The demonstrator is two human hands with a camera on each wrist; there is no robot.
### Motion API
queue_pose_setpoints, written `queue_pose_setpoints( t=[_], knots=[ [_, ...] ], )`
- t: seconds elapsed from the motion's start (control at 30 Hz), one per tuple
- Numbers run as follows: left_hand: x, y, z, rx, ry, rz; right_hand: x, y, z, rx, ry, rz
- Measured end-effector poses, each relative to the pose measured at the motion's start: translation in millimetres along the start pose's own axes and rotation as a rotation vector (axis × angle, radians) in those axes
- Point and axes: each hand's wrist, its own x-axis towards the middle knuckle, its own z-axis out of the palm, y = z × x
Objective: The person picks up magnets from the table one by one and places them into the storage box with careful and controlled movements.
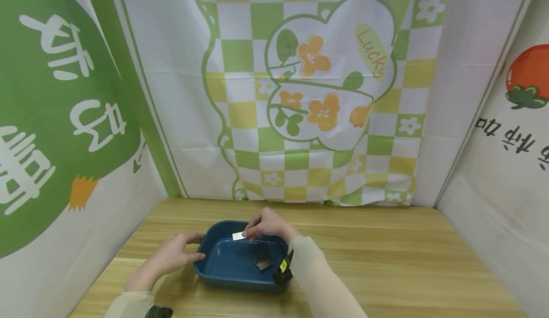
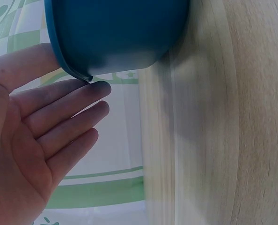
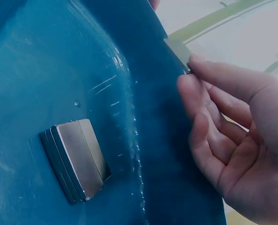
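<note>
A blue rectangular basin (image 1: 231, 280) with rounded corners stands on the table. My left hand (image 1: 171, 256) holds its left end, thumb over the rim and the other fingers outside. In the left wrist view those fingers (image 2: 69, 110) extend beside the basin's outer wall. Between thumb and forefinger, my right hand (image 1: 268, 225) pinches a small thin silvery rectangular plate (image 1: 238, 236) near the far rim. A stack of similar flat metal plates (image 3: 78, 159) lies on the basin floor, toward its right side, apart from the right hand (image 3: 242, 136).
The wooden table (image 1: 386, 261) extends to the right of the basin and meets a checked cloth backdrop (image 1: 240, 156) behind. Printed cloth walls flank it on both sides. A black wrist device (image 1: 282, 275) on the right arm overlaps the basin's near right corner.
</note>
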Motion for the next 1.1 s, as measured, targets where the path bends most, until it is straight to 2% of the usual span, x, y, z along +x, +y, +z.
queue_pose_setpoints(
  t=[0.37, 0.7, 1.1],
  knots=[
    [-0.4, -1.3, 2.1, -0.003, -0.007, 0.006, -1, 4, 3, 0.055, -0.079, 0.042],
    [1.5, -1.7, 2.6, 0.001, -0.005, 0.002, -7, 0, -5, 0.090, -0.067, 0.078],
    [1.5, -0.9, 1.5, -0.005, 0.000, 0.003, -20, -9, -22, 0.001, -0.103, 0.072]
  ],
)
